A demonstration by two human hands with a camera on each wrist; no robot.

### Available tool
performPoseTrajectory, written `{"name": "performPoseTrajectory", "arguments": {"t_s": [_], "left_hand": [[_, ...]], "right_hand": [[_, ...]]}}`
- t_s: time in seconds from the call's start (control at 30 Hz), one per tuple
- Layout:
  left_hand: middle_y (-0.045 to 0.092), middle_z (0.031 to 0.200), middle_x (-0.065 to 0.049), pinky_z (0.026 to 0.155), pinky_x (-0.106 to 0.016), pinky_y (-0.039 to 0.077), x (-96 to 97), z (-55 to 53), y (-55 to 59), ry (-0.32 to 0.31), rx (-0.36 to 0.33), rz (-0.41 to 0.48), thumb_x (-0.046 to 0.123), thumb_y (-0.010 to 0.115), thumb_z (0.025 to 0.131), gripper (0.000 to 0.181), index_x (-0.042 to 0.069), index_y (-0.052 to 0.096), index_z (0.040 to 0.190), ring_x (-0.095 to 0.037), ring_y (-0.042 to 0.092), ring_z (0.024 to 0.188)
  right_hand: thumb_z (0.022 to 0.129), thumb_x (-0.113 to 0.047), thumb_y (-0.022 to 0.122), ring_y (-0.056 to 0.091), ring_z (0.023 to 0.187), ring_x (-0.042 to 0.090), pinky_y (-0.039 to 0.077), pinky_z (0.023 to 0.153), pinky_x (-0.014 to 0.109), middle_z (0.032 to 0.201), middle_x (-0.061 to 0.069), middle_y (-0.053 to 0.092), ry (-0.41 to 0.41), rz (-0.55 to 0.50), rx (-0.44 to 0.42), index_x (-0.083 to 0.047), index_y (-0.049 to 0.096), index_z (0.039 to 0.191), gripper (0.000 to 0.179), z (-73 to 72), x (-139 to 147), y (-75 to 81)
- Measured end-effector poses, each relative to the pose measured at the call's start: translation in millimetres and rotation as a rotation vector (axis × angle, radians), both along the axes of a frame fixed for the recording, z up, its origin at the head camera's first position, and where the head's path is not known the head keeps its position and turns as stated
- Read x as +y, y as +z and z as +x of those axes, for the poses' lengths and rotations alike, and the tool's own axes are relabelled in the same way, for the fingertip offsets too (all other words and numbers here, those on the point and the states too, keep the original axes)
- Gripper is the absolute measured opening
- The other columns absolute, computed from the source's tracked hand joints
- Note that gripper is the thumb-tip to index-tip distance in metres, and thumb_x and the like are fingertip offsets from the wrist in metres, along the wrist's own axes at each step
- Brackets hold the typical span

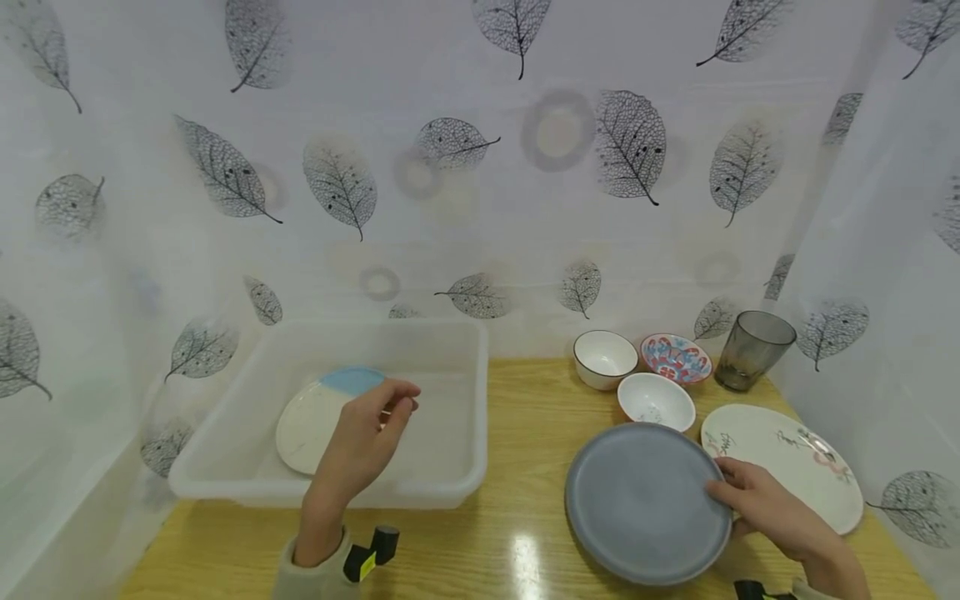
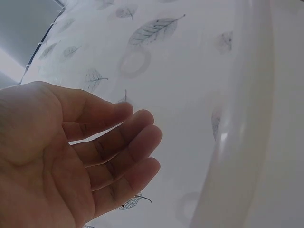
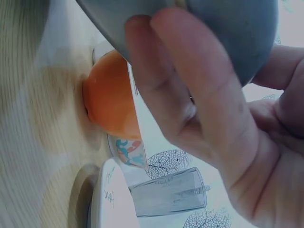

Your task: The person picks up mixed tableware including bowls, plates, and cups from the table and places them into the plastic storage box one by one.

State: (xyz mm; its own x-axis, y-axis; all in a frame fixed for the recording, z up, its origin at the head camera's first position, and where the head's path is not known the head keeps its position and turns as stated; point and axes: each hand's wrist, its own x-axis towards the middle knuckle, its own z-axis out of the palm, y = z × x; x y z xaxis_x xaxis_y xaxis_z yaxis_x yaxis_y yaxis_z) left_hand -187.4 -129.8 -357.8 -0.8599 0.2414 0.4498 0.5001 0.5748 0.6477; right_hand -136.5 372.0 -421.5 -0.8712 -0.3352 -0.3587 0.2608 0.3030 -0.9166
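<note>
My right hand (image 1: 776,510) grips a round grey plate (image 1: 641,500) by its right rim, thumb on top and fingers underneath. From below, the right wrist view shows the fingers (image 3: 199,61) against the plate's underside, with wood visible beneath it. My left hand (image 1: 360,437) hovers over a white plastic basin (image 1: 480,417), fingers loosely bent and holding nothing. Inside the basin lies a cream plate with a blue section (image 1: 303,429), partly hidden by that hand. The left wrist view shows the same hand (image 2: 85,152) beside the basin's pale wall.
Behind the grey plate stand a dark-rimmed white bowl (image 1: 603,358), a red-and-blue patterned bowl (image 1: 675,358) and a small white bowl (image 1: 656,402), orange outside (image 3: 111,95). A smoky glass (image 1: 752,350) stands back right. An oval floral plate (image 1: 795,467) lies right. Leaf-print curtains surround the table.
</note>
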Motion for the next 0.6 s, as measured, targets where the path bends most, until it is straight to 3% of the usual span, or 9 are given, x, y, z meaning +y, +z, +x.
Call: {"name": "performPoseTrajectory", "arguments": {"t_s": [0.23, 0.47, 0.6], "left_hand": [[0.07, 0.099, -0.001, 0.074, -0.03, 0.056, 2.1, 0.3, -1.4, -0.002, -0.01, 0.003, 0.004, 0.057, 0.099, 0.017, 0.007, 0.068, 0.113, -0.015, 0.067, 0.09], [0.07, 0.1, 0.0, 0.074, -0.03, 0.056, 4.6, -0.7, -2.6, -0.015, -0.009, 0.009, 0.004, 0.057, 0.099, 0.018, 0.008, 0.068, 0.113, -0.012, 0.066, 0.089], [0.07, 0.1, 0.0, 0.074, -0.029, 0.056, 7.0, -1.1, -3.0, -0.027, -0.016, 0.011, 0.005, 0.057, 0.099, 0.018, 0.008, 0.068, 0.113, -0.012, 0.066, 0.089]], "right_hand": [[0.104, -0.008, 0.036, 0.07, 0.092, 0.037, 0.059, 0.073, 0.051, 0.115, 0.018, 0.062, -0.009, -0.044, -0.011, 0.028, 0.002, 0.141, 0.062, 0.2, -2.8, 1.2], [0.102, -0.005, 0.036, 0.071, 0.088, 0.038, 0.059, 0.069, 0.052, 0.111, 0.016, 0.066, -0.01, -0.09, 0.033, 0.026, 0.001, 0.143, 0.062, 1.1, -6.8, 1.9], [0.103, -0.005, 0.037, 0.072, 0.085, 0.039, 0.058, 0.067, 0.053, 0.113, 0.017, 0.065, -0.015, -0.108, 0.06, 0.016, -0.001, 0.149, 0.063, 0.5, -8.3, 2.7]]}}
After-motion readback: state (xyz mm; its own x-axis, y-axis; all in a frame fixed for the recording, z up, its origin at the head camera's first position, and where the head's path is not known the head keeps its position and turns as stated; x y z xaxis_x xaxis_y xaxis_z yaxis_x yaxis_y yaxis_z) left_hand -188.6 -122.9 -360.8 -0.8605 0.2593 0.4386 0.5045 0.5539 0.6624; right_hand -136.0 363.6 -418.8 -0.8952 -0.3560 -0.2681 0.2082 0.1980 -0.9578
